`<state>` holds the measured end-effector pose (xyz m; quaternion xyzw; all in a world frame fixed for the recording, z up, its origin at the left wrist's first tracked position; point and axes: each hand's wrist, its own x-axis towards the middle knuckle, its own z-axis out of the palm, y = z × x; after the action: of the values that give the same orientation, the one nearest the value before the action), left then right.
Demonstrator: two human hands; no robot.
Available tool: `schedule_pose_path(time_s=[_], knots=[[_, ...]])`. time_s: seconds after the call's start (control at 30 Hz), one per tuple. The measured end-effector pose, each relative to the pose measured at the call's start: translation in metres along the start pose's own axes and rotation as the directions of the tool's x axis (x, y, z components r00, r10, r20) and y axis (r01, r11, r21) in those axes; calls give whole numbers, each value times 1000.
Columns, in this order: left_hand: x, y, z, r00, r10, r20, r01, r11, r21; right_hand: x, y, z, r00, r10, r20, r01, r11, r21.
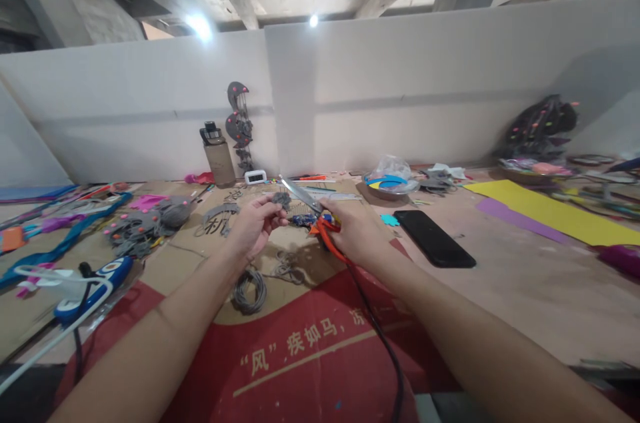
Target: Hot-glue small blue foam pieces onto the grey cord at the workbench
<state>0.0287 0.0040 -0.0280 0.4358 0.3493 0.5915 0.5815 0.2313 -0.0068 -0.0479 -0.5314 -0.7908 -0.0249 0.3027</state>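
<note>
My left hand (263,219) pinches a small dark grey piece (281,199) between thumb and fingertips; what it is made of is too small to tell. My right hand (357,226) is closed round the orange-red handles of a pair of scissors (300,195). Their blades point up and to the left, just beyond the grey piece. Below my hands, a coil of grey cord (249,291) and a looser tangle of grey cord (289,268) lie on the cardboard (200,256). A dark cable (375,323) runs from beneath my right hand toward the front edge.
Right of my hands lies a black phone (435,237), with yellow sheets (555,213) farther right. A bottle (219,159) and a small white clock (255,177) stand at the back. Pinned grey pieces (150,219) and a blue-white power strip (95,289) are at left.
</note>
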Motion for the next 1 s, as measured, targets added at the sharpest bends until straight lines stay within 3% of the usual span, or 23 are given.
schedule_pose_path(time_s=[0.13, 0.37, 0.63, 0.77, 1.0], knots=[[0, 0, 0, 1000, 9, -22, -10, 1000, -24, 4, -2, -5, 998, 65, -15, -61, 979, 193], [1, -1, -1, 1000, 19, -16, -19, 999, -26, 5, -2, 2, 1000, -27, 10, 22, 933, 359], [1, 1, -1, 1000, 6, 27, -6, 1000, -18, 3, 4, 11, 998, -60, 33, 40, 901, 431], [2, 1, -1, 1000, 14, 23, -14, 1000, -3, 3, 1, 5, 995, -94, 27, 76, 916, 394], [9, 11, -12, 989, 146, -33, -147, 989, -13, 4, 7, -9, 994, -77, 76, 67, 990, 126]])
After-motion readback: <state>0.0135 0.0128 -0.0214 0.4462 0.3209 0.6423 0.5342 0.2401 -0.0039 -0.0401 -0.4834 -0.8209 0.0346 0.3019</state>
